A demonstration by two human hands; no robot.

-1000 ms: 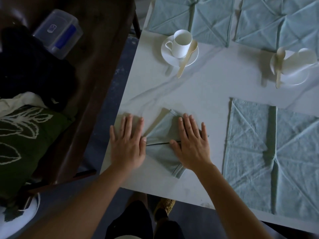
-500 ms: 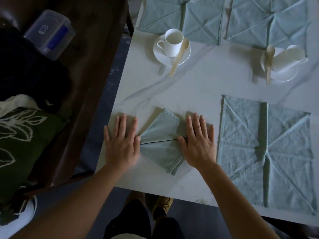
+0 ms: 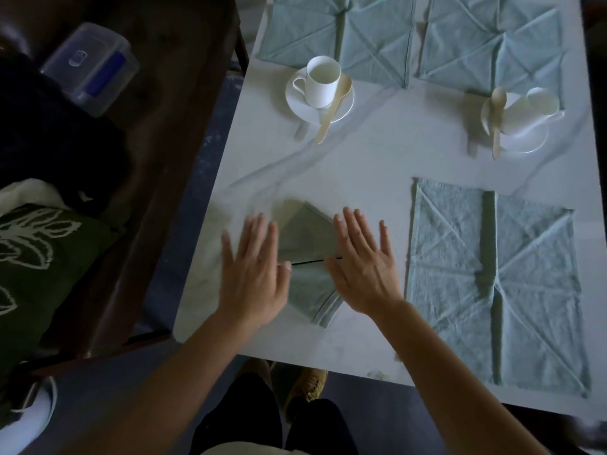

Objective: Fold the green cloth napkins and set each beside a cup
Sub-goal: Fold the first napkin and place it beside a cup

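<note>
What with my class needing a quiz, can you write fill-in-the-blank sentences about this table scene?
Flat on the table lie ___ unfolded napkins.
Each saucer carries a wooden ___.
The napkin between left hand and right hand is already ___.
Missing: three; spoon; folded.

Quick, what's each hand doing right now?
Left hand: open, fingers straight, holding nothing.
Right hand: open, fingers spread, over the folded napkin.

Free table point(image 3: 377, 165) strip btwn folded napkin point(image 3: 305, 238) and cup point(image 3: 320, 82); flat napkin point(image 3: 492, 284) crowds right side.
</note>
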